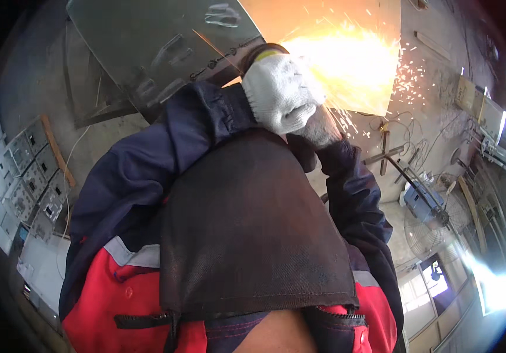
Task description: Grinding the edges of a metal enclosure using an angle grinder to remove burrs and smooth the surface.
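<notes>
Head view: left hand [282, 94], white glove, fingers curled shut around grinding tool [263, 54] at 12 o'clock. Right hand [321, 129], grayish glove, at 2 o'clock, mostly hidden; can't tell its fingers. Bright sparks [347, 62] at 1 o'clock; gray metal panel [153, 35] at 11 o'clock.

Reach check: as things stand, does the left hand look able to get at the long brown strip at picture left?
Probably not: the white-gloved left hand is up beside the sparks, while the brown strip lies well off to the left, beyond the left sleeve. Distance seems the obstacle.
</notes>
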